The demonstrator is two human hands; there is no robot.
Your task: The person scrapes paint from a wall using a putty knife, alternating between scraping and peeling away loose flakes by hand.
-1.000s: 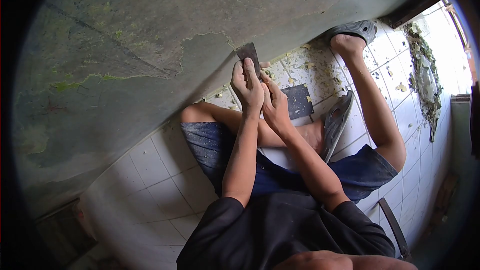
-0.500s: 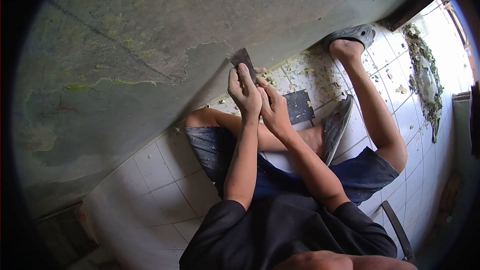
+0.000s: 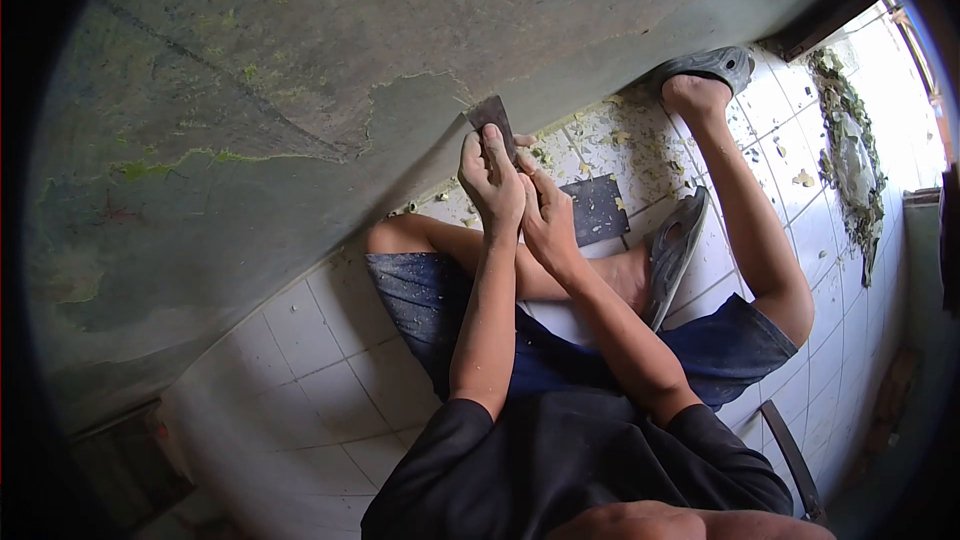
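Note:
A dark, flat scraper blade points up at the wall, its front edge at or very near the surface; contact cannot be made out. My left hand is closed on the scraper, thumb pressed flat along the blade. Right beside it, my right hand is closed too, wrapped low around the scraper where the handle is mostly hidden by fingers. Around the blade, the wall shows a ragged edge between rough, bared grey patches and smoother greenish paint.
Paint flakes litter the white tiled floor along the wall's foot. A dark square plate lies beyond my right hand. My bent legs and grey clogs frame the space. A heap of peeled scraps lies right, near a dark bar.
Both hands and the scraper have shifted very slightly to the right along the wall. The grip looks the same.

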